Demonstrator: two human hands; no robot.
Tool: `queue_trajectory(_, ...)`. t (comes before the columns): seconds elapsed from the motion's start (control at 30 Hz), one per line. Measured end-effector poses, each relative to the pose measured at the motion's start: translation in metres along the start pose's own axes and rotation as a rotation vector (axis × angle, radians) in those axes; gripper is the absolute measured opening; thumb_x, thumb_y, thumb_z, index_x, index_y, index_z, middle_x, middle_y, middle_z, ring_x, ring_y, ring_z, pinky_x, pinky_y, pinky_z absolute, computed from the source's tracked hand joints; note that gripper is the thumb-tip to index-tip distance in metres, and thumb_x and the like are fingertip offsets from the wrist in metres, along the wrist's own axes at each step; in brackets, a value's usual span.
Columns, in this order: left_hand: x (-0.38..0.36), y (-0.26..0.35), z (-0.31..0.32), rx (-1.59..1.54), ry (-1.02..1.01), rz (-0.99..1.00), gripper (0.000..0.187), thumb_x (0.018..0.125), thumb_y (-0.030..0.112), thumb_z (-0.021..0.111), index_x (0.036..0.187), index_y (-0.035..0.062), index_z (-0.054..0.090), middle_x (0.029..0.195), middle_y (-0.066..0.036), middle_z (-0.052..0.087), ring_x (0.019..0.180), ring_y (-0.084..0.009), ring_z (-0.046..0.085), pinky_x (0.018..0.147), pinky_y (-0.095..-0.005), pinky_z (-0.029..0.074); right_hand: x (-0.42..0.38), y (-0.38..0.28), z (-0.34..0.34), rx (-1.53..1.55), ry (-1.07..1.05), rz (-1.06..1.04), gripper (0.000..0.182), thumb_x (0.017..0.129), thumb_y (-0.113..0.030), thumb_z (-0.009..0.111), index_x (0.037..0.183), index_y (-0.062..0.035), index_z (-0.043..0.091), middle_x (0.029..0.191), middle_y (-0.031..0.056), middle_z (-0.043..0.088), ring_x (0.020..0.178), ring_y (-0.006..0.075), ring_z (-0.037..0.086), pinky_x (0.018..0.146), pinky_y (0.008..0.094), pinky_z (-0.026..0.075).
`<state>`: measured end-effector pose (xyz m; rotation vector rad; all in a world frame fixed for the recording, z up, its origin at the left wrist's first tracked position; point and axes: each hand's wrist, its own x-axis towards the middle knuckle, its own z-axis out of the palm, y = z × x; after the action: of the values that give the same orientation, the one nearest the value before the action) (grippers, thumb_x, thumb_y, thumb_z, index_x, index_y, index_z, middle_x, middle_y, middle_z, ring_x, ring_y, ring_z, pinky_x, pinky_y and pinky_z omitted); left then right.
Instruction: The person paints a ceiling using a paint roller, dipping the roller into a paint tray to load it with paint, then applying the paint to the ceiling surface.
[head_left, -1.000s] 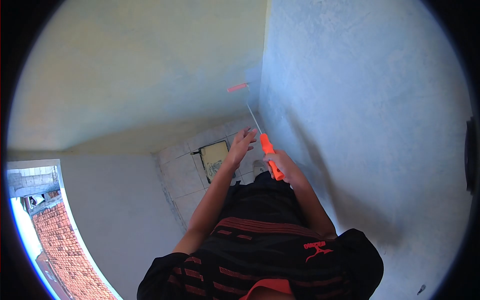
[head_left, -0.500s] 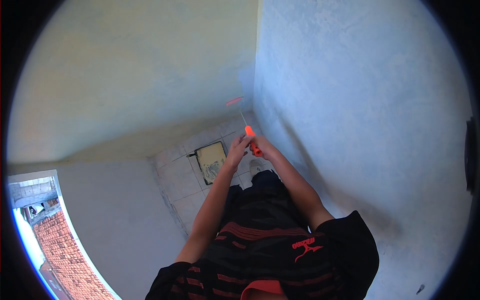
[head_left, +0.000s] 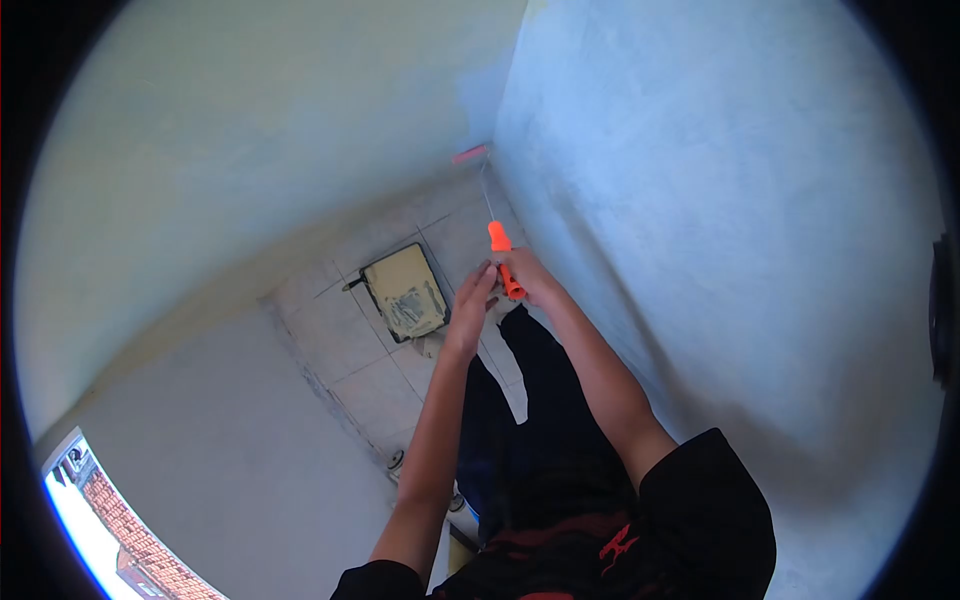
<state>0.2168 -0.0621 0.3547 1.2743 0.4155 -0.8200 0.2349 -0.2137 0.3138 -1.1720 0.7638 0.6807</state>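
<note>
A paint roller with an orange handle [head_left: 499, 237] and a thin wire frame reaches away from me toward the corner. Its narrow pink roller sleeve [head_left: 470, 155] is at the low part of the left-hand wall. My right hand [head_left: 530, 278] is wrapped round the handle from the right, and the handle's butt end shows below the fingers. From the left, my left hand [head_left: 472, 300] closes in on the same handle, its fingers curled against it beside the right hand. Left of my hands, a black paint tray [head_left: 447, 322] lies on the floor with cream-coloured paint in it.
A dark-handled tool [head_left: 352, 285] sticks out at the tray's left edge. Pale floor tiles [head_left: 355, 345] run up to the walls. Cans [head_left: 397, 462] stand by the wall near my left forearm. The bluish wall [head_left: 700, 230] rises close on my right; a window opening [head_left: 110, 520] is at lower left.
The roller sleeve has moved farther down the wall toward the floor by the corner. My view has shifted, bringing my legs and the cans into sight.
</note>
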Motion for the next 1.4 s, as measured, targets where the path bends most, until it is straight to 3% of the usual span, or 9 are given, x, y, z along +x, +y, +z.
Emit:
queue_trajectory(0.3,0.022,-0.001,-0.029,0.026,-0.092,-0.028,0.066,0.101,0.049,0.052,0.144,-0.0012,0.048,0.132,-0.013,0.063,0.125,-0.025,0.057,0.107,-0.0402,0.039,-0.111,-0.008,-0.036,0.001,-0.076,0.073,0.013,0.086,-0.015,0.061,0.088,-0.0056,0.053,0.062,0.004,0.052,0.047,0.0131,0.05,0.043,0.0304,0.043)
queue_trajectory(0.6,0.07,-0.051,-0.019,0.037,-0.155,-0.107,0.066,0.1,0.05,0.053,0.142,-0.0008,0.051,0.134,-0.012,0.06,0.127,-0.024,0.054,0.105,-0.0391,0.039,0.01,0.034,-0.044,-0.069,0.016,0.086,0.015,0.085,-0.018,0.063,0.087,-0.0048,0.055,0.059,0.0035,0.051,0.042,0.0124,0.046,0.039,0.0295,0.038)
queue_trajectory(0.77,0.087,-0.056,-0.01,-0.038,-0.12,-0.153,0.065,0.099,0.05,0.054,0.141,0.0007,0.052,0.136,-0.011,0.059,0.128,-0.0229,0.053,0.106,-0.0388,0.039,-0.019,0.012,-0.036,-0.076,0.02,0.089,0.016,0.085,-0.018,0.063,0.087,-0.0043,0.055,0.059,0.0032,0.051,0.042,0.0122,0.046,0.039,0.0296,0.038)
queue_trajectory(0.87,0.084,-0.049,-0.001,-0.159,-0.179,-0.171,0.059,0.099,0.048,0.056,0.134,0.0008,0.059,0.131,-0.009,0.061,0.125,-0.0213,0.054,0.106,-0.0364,0.04,-0.064,0.01,-0.042,-0.089,-0.003,0.119,0.014,0.086,-0.015,0.063,0.089,-0.0043,0.055,0.06,0.0032,0.052,0.043,0.0121,0.048,0.039,0.0295,0.041)
queue_trajectory(0.93,0.076,-0.046,0.005,-0.166,-0.388,-0.123,0.051,0.101,0.042,0.057,0.129,-0.0003,0.062,0.126,-0.012,0.066,0.118,-0.0215,0.06,0.106,-0.037,0.042,-0.089,0.012,-0.047,-0.077,-0.027,0.118,0.013,0.087,-0.013,0.063,0.091,-0.0043,0.055,0.062,0.0034,0.053,0.045,0.0124,0.051,0.04,0.0297,0.044)
queue_trajectory(0.97,0.073,-0.042,0.009,-0.165,-0.386,-0.118,0.051,0.101,0.042,0.057,0.129,-0.0003,0.062,0.126,-0.012,0.066,0.118,-0.0215,0.06,0.106,-0.037,0.042,-0.099,0.012,-0.048,-0.049,-0.028,0.122,0.012,0.087,-0.011,0.063,0.091,-0.0044,0.054,0.062,0.0032,0.053,0.044,0.0122,0.051,0.039,0.0288,0.044)
queue_trajectory(1.13,0.036,-0.021,0.021,-0.142,-0.547,-0.058,0.036,0.1,0.024,0.062,0.121,-0.004,0.065,0.113,-0.011,0.07,0.106,-0.0183,0.065,0.099,-0.0329,0.048,-0.138,0.011,-0.042,-0.015,-0.035,0.118,0.012,0.087,-0.009,0.063,0.092,-0.0043,0.054,0.061,0.0028,0.054,0.044,0.0116,0.051,0.039,0.0275,0.045)
queue_trajectory(1.27,0.028,-0.035,0.029,-0.088,-0.469,-0.045,0.034,0.1,0.021,0.062,0.12,-0.0055,0.064,0.107,-0.01,0.07,0.101,-0.0175,0.067,0.092,-0.0312,0.051,-0.131,0.015,-0.039,0.002,-0.029,0.155,0.013,0.087,-0.011,0.063,0.091,-0.0037,0.053,0.062,0.0032,0.053,0.044,0.012,0.051,0.038,0.0274,0.044)
queue_trajectory(1.4,0.086,-0.074,0.031,-0.105,-0.169,0.052,0.036,0.102,0.025,0.059,0.119,-0.0067,0.063,0.104,-0.01,0.07,0.095,-0.0176,0.068,0.084,-0.0307,0.054,-0.049,0.027,-0.047,-0.026,-0.001,0.113,0.015,0.085,-0.015,0.062,0.09,-0.0034,0.053,0.063,0.0042,0.053,0.045,0.0124,0.05,0.038,0.0288,0.042)
